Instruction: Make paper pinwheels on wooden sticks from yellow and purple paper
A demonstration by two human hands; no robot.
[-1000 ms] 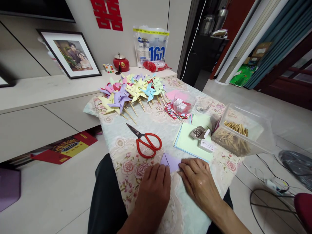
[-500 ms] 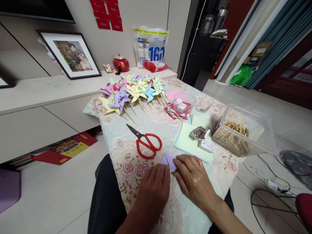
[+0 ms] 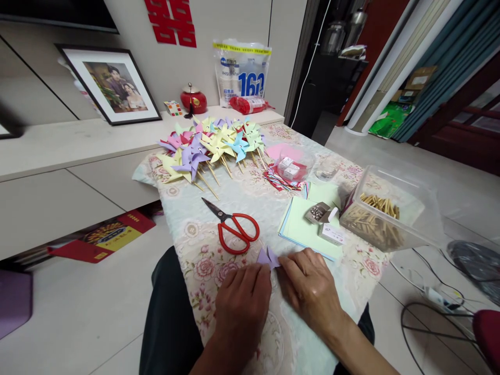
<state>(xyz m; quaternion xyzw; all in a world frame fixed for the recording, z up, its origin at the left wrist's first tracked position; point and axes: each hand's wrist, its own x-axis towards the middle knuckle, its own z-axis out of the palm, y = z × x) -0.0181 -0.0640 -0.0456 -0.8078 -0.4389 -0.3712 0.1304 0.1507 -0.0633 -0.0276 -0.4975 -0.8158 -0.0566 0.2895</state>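
Observation:
A small purple sheet of paper (image 3: 267, 257), cut and partly folded, lies between my hands near the front of the table. My left hand (image 3: 246, 291) is closed on its left edge, the fingertips pressed together on the paper. From the right, my right hand (image 3: 307, 276) pinches another corner with thumb and forefinger. Part of the paper is hidden under my fingers. Just beyond lie scissors (image 3: 239, 233) with red handles, blades pointing away to the left. A stack of pale green paper sheets (image 3: 300, 229) sits beyond my right hand, with small pin boxes (image 3: 331, 233) on it.
Finished paper pinwheels (image 3: 219, 146) on sticks are heaped at the far left of the table. A clear plastic bin (image 3: 371, 229) of short wooden sticks stands at the right edge. Behind are paper strips (image 3: 279, 179) and a clear round container (image 3: 295, 164).
My right hand has drawn slightly back with its corner of the purple paper, and a flap now stands up. The left hand has barely shifted.

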